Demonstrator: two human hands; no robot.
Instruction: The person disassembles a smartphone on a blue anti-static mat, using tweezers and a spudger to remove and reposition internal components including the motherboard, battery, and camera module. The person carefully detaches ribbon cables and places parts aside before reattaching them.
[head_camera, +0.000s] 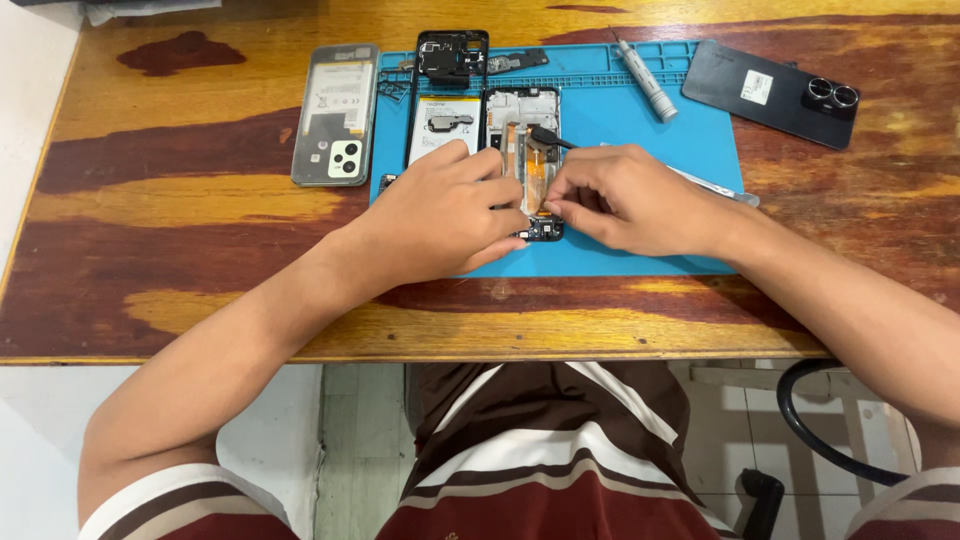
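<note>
left hand (450, 205) curled, fingers pressing opened phone (524, 150) edge | right hand (625, 195) pinching black tool (550, 137) over phone | phone between both hands on blue mat (640, 240), table (200, 250)

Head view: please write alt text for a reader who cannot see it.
Both hands, left hand and right hand, work on an opened phone on a blue mat on a wooden table. A battery, a screwdriver and two back covers lie around.

only labels i can spot: a small white sticker (757, 86) on the dark back cover (770, 92) far right of both hands, plus a white-and-yellow battery label (445, 125) just above the left hand (450, 215)
</note>
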